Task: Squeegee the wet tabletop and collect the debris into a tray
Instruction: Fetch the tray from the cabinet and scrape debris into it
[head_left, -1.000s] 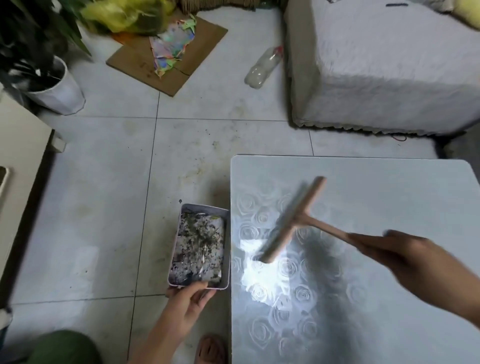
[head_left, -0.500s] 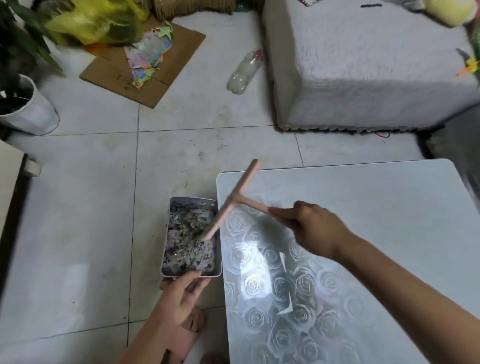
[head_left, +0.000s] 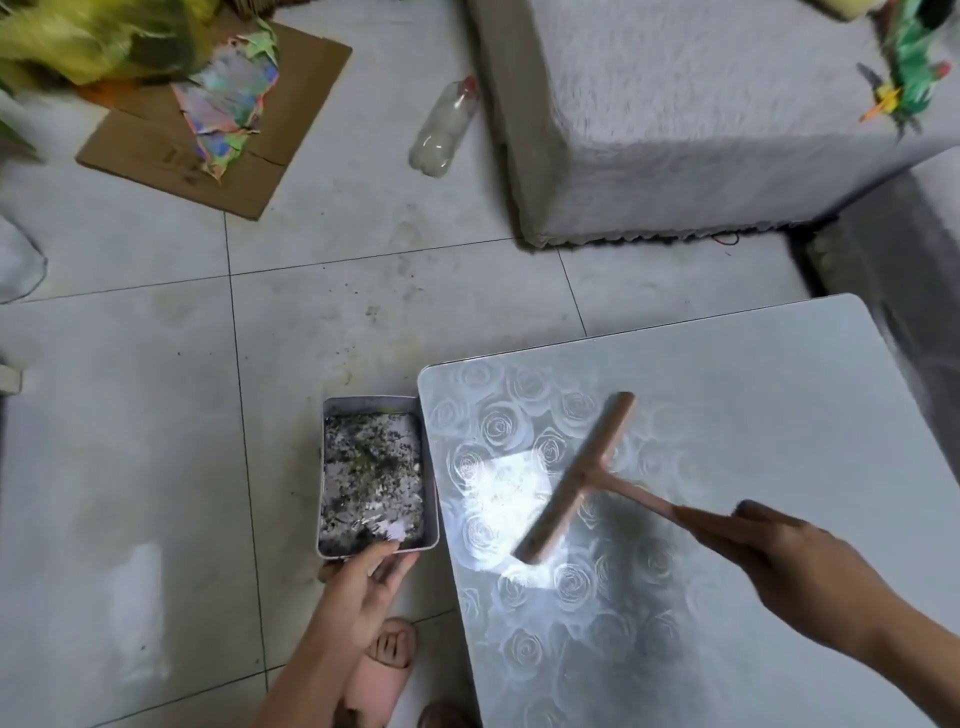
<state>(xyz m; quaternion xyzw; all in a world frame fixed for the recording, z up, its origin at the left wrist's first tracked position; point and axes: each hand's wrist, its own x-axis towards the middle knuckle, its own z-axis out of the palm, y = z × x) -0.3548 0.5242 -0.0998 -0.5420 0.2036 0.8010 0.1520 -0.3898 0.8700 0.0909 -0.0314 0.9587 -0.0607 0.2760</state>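
Pale floor tiles surround a glossy rose-patterned tabletop; right hand grips a pink T-shaped squeegee on it, left hand holds a debris-filled rectangular tray beside its edge

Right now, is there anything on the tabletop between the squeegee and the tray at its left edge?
Nothing visible. Between the squeegee, held by the right hand, and the tray, held by the left hand, lies only bare, shiny tabletop.
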